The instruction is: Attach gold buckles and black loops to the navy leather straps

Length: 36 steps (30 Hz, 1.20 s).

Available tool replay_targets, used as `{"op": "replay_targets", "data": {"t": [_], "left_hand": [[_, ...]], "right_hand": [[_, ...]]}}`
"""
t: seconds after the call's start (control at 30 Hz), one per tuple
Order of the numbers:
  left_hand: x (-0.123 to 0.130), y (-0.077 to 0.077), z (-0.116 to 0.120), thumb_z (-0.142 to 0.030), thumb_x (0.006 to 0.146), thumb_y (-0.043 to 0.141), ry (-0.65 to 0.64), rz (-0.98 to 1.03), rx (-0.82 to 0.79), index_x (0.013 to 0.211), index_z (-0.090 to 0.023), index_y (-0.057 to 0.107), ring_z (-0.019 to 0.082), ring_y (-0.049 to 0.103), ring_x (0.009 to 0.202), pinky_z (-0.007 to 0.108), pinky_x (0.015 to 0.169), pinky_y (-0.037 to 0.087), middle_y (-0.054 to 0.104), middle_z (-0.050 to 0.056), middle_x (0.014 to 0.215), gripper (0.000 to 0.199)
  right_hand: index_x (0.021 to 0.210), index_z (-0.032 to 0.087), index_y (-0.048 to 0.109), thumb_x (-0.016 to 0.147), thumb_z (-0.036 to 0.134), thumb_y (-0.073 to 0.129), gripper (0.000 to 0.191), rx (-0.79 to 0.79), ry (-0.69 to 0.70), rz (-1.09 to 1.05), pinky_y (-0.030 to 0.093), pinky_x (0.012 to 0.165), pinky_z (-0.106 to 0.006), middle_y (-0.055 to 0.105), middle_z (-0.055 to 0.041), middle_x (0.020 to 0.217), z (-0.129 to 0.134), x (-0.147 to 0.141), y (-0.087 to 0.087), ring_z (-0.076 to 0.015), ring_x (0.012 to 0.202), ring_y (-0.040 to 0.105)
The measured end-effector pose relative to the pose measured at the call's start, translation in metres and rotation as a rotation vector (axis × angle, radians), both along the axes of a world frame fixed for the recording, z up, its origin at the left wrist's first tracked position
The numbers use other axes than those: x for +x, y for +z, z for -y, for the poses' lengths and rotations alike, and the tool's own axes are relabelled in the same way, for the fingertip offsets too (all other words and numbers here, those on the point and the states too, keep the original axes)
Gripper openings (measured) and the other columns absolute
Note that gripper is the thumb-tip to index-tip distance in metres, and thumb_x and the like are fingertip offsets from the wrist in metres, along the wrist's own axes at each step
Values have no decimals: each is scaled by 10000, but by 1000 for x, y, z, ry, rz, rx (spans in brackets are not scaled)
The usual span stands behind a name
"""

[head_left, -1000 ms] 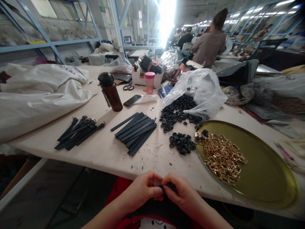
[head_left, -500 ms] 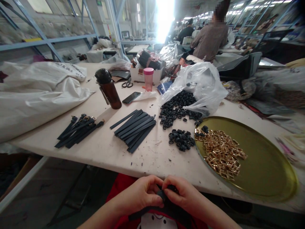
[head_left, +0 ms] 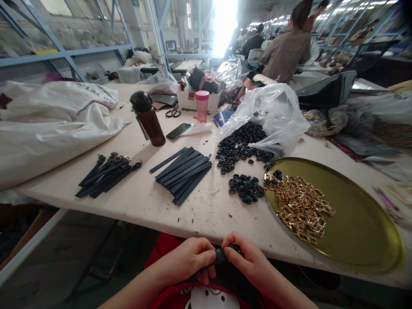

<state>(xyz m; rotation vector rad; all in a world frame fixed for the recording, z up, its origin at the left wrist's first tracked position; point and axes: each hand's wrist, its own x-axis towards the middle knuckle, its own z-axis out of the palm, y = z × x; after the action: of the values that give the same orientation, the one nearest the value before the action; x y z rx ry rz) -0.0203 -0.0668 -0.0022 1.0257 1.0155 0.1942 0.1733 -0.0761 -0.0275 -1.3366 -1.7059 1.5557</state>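
A small dark piece (head_left: 221,255) is pinched between both hands just below the near edge of the bench, over the person's lap; the fingers hide most of it, so its exact shape cannot be made out. The left hand (head_left: 187,260) comes in from the lower left, its thumb pressed on the piece and its fingers curled closed beneath. The right hand (head_left: 245,258) mirrors it from the lower right, with the wrist angled inward and the fingertips (head_left: 234,242) bent over the top of the piece. Both forearms slope up towards the middle, and the hands nearly touch. Below them lies a red garment (head_left: 164,253) with a white printed patch (head_left: 210,299). Nearest the hands on the bench (head_left: 199,219) sits a small heap of black rings (head_left: 246,189), with a larger spill of them (head_left: 240,148) further back, running out of a clear plastic bag (head_left: 267,120). To the right, a round brass-coloured tray (head_left: 360,231) holds a pile of gold buckles (head_left: 301,210). Left of the rings lies a bundle of dark straps (head_left: 182,174), then a group of dark straps with buckles (head_left: 107,176). Towards the far edge stand a brown bottle (head_left: 148,120) and a pink-lidded cup (head_left: 201,106), with a phone (head_left: 178,131) lying between them.
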Motion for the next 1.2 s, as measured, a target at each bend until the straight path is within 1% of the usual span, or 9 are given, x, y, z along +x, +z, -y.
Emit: {"op": "replay_targets", "data": {"t": [0.1,0.23,0.43,0.53,0.63,0.8,1.03,1.13,1.2], "left_hand": [[-4,1,-3,-332,770,484,-90,-67,56,750,-127,548,66,485,461,164,440,352,605,8,646,216],[4,2,-4,-286,777,429,-83,-139,182,663,-132,545,64,440,425,161,421,324,542,-23,546,224],[10,3,-22,-299,824,383,-244,-240,448,742,-145,595,99,526,529,181,506,387,596,-7,630,275],[1,3,-54,-365,848,404,-295,-564,837,811,-174,624,144,579,714,216,648,419,641,23,767,294],[-9,1,-87,-321,869,408,-183,-962,1084,954,-167,596,196,567,905,283,801,415,613,80,943,257],[-11,-9,-112,-114,836,397,-132,-1152,1103,901,-87,576,264,581,849,373,724,455,564,160,922,193],[-12,-8,-98,-53,808,378,-95,-1096,1123,970,-96,566,237,564,911,359,812,430,590,136,930,253],[-18,8,-76,-98,795,405,-78,-868,1049,980,-160,578,157,574,882,246,811,429,621,53,933,260],[-19,20,-59,-120,769,405,-30,-569,832,929,-164,599,137,583,796,213,731,444,637,21,857,255]], "right_hand": [[839,203,539,830,254,448,104,129,-2,67,385,616,-254,577,-2,736,1,-3,-2,-155,686,519],[858,207,539,849,257,426,124,194,20,94,405,636,-264,601,-18,771,7,-6,-4,-165,715,546],[979,198,512,885,292,361,201,274,-49,117,424,660,-267,621,-36,815,-6,-11,-11,-167,748,570],[908,180,542,879,283,365,207,446,-116,296,406,653,-295,617,-48,771,-33,-18,-15,-188,723,559],[754,178,565,860,245,401,207,646,-162,457,386,689,-319,597,-61,755,-55,-25,-19,-204,747,538],[784,185,569,842,217,438,146,739,-201,466,385,722,-321,587,-56,793,-61,-27,-29,-198,785,529],[826,178,563,835,245,445,136,655,-317,254,409,750,-353,589,-72,845,-57,-20,-37,-207,818,532],[1058,168,492,826,340,468,289,470,-530,16,454,694,-338,572,-98,985,-60,-14,-32,-186,768,546],[1168,175,411,807,401,491,434,307,-643,-164,469,607,-300,559,-97,1023,-64,-10,-24,-164,712,547]]}}
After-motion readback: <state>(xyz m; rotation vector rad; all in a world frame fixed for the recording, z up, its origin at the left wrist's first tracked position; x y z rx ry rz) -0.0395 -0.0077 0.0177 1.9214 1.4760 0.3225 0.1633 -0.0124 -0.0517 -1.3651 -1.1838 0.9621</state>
